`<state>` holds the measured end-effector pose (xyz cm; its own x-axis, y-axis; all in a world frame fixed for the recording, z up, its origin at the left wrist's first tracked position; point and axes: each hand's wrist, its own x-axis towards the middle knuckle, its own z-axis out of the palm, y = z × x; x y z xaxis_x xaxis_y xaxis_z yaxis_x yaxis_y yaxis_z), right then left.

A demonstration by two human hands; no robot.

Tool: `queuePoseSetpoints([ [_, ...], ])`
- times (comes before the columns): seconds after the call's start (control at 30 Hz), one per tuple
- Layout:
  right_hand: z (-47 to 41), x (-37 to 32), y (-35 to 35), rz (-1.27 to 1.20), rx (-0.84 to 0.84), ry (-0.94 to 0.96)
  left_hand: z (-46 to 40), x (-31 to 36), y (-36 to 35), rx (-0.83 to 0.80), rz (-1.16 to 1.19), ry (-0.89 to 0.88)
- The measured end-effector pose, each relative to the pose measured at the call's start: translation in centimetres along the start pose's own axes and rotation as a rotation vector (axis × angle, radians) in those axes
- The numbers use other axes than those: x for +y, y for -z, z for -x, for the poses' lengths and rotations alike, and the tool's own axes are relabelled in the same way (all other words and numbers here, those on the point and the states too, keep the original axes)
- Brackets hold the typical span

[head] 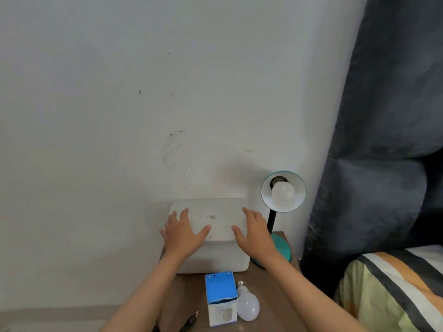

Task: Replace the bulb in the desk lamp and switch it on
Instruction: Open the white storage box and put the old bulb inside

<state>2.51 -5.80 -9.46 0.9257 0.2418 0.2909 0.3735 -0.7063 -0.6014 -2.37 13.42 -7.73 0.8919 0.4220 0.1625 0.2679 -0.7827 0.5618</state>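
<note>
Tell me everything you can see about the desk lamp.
The desk lamp stands at the far right of the wooden table, against the wall. It has a round teal base, a thin black upright stem and a teal shade, white inside, tilted toward the camera. A frosted white bulb sits in its dark socket, unlit. The right hand partly covers the base in this view; whether it touches the lamp cannot be told.

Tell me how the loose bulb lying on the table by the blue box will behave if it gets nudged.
The loose bulb lies on its side with a round globe, so it would probably roll, likely curving around its narrower screw base. The blue box beside it should block rolling that way. It looks light and possibly fragile, so grip it gently.
</note>
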Motion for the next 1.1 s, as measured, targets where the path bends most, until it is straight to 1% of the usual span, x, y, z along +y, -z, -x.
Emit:
queuePoseSetpoints([
  [0.07, -1.1, -0.2, -0.7, 0.004, -0.066, -0.131, -0.4, -1.9, 0.3, -0.039, -0.034, 0.07],
  [0.13, -1.9, -0.3, -1.2, 0.04, -0.084, -0.217, -0.8, -3.3, 0.2, -0.111, -0.021, 0.109],
  [0.23, -2.8, -0.5, -1.9, 0.108, -0.081, -0.252, -1.0, -4.1, -0.3, -0.189, 0.113, 0.135],
  [0.33, -2.9, -0.6, -2.8, 0.139, -0.049, -0.269, -1.0, -4.3, -0.7, -0.152, 0.178, 0.121],
  [0.47, -2.3, -0.5, -3.4, 0.151, 0.066, -0.25, -0.6, -4.9, -1.1, -0.105, 0.257, 0.088],
  [0.57, -2.1, -0.3, -3.4, 0.142, 0.116, -0.224, -0.4, -5.1, -1.3, -0.075, 0.304, 0.057],
  [0.93, -1.5, -0.3, -2.9, 0.04, 0.142, -0.181, 0.0, -4.9, -1.3, -0.039, 0.341, 0.053],
  [1.1, -1.2, -0.4, -2.8, 0.021, 0.208, -0.117, 0.3, -4.8, -1.2, -0.003, 0.358, 0.009],
])
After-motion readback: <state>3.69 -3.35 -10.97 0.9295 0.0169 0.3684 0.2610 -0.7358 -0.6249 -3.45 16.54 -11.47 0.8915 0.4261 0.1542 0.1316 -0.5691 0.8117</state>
